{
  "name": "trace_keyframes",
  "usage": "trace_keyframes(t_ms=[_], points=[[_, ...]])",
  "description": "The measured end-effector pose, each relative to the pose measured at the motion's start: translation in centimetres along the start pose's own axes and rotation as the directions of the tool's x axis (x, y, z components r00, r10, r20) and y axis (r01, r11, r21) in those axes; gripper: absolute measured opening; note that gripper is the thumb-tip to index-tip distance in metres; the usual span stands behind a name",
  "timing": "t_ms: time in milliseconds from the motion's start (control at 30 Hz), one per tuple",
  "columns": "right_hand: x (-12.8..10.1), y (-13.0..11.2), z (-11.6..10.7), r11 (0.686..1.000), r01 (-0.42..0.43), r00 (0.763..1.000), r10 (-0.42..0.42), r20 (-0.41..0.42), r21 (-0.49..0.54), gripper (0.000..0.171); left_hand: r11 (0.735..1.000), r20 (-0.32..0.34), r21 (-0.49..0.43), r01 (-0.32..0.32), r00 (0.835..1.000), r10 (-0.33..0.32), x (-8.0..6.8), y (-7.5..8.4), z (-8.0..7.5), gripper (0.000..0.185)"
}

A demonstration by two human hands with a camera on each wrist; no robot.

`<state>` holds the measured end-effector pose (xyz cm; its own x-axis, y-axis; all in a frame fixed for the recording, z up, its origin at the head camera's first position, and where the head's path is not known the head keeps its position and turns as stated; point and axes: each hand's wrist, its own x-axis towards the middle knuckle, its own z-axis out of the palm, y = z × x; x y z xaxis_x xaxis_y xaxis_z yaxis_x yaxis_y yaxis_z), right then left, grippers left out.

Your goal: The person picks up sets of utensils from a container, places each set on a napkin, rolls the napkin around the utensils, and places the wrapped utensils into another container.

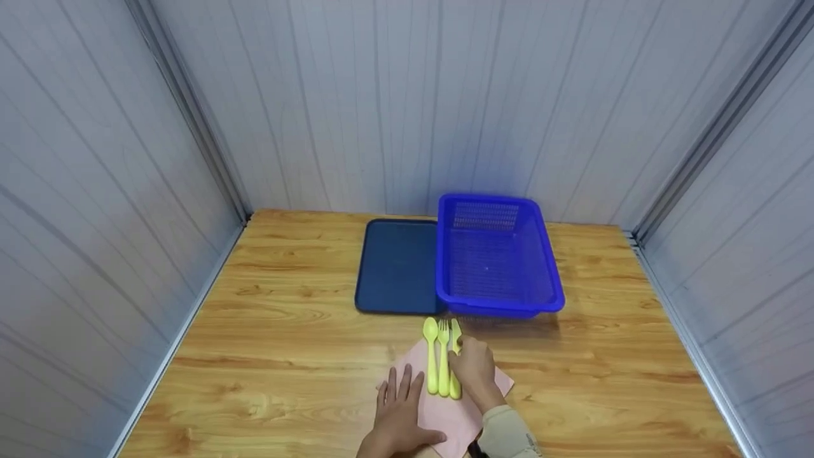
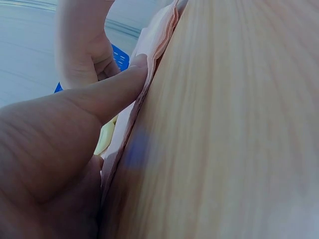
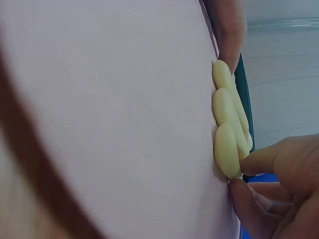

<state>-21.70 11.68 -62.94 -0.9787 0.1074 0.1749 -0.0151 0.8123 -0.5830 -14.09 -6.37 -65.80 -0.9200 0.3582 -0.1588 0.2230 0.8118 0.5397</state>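
A yellow plastic spoon, fork and knife lie side by side on a folded pink napkin, handles toward the person. My right hand pinches the knife, the rightmost piece, along its side. In the right wrist view, thumb and fingers meet at the rounded knife handle. My left hand rests with fingers spread on the napkin's left part, beside the spoon. From the left wrist, its thumb lies on the edge of the layered napkin.
Beyond the cutlery, a dark blue tray lies flat on the wooden table. To its right stands a blue plastic basket, overlapping the tray's right side in the head view. Pale panelled walls enclose the back and sides.
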Motion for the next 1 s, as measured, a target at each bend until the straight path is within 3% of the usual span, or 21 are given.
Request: trace_keyframes(t_ms=[333, 433, 533, 600, 633, 733, 800, 833, 867, 933, 1000], points=[[-1.6, 0.5, 0.5, 0.999, -0.03, 0.999, 0.031, -0.008, 0.028, 0.035, 0.999, 0.04, -0.02, 0.028, 0.999, -0.027, -0.8, -0.2, 0.7, 0.127], [-2.4, 0.4, -0.2, 1.0, 0.017, 1.0, -0.017, 0.017, -0.007, 0.034, 0.999, 0.041, -0.006, 0.038, 0.998, -0.038, -0.9, -0.4, 0.9, 0.127], [-3.7, 0.3, -2.1, 0.994, 0.101, 0.99, -0.097, 0.103, -0.028, 0.027, 0.999, 0.037, -0.007, 0.035, 0.999, -0.035, -1.1, -0.3, 0.9, 0.127], [-4.9, 0.4, -3.6, 0.98, 0.199, 0.964, -0.193, 0.184, -0.013, 0.021, 1.0, 0.014, -0.018, 0.006, 1.0, -0.006, -1.2, -0.1, 0.7, 0.126], [-5.5, 0.5, -4.3, 0.967, 0.253, 0.939, -0.248, 0.237, 0.01, 0.021, 1.0, 0.002, -0.014, -0.006, 1.0, 0.006, -1.3, -0.1, 0.6, 0.125], [-7.3, 0.7, -6.1, 0.918, 0.386, 0.832, -0.391, 0.394, 0.096, 0.034, 0.999, -0.039, -0.007, -0.045, 0.998, 0.045, -1.3, 0.1, 0.1, 0.122], [-8.2, 0.9, -6.8, 0.91, 0.389, 0.766, -0.406, 0.498, 0.143, 0.043, 0.999, -0.054, -0.008, -0.053, 0.997, 0.053, -1.1, 0.3, -0.3, 0.118], [-8.6, 1.0, -6.9, 0.911, 0.383, 0.744, -0.402, 0.533, 0.152, 0.047, 0.998, -0.058, -0.009, -0.056, 0.997, 0.055, -1.1, 0.3, -0.5, 0.115], [-8.8, 1.1, -7.0, 0.917, 0.368, 0.733, -0.386, 0.56, 0.152, 0.049, 0.998, -0.061, -0.011, -0.062, 0.996, 0.061, -1.0, 0.4, -0.7, 0.112], [-9.1, 1.4, -6.9, 0.926, 0.353, 0.733, -0.363, 0.575, 0.135, 0.046, 0.997, -0.064, -0.011, -0.074, 0.995, 0.073, -1.0, 0.4, -1.1, 0.103], [-9.2, 1.9, -6.6, 0.927, 0.356, 0.76, -0.358, 0.543, 0.114, 0.035, 0.996, -0.063, -0.008, -0.091, 0.994, 0.091, -0.9, 0.5, -1.4, 0.092]])
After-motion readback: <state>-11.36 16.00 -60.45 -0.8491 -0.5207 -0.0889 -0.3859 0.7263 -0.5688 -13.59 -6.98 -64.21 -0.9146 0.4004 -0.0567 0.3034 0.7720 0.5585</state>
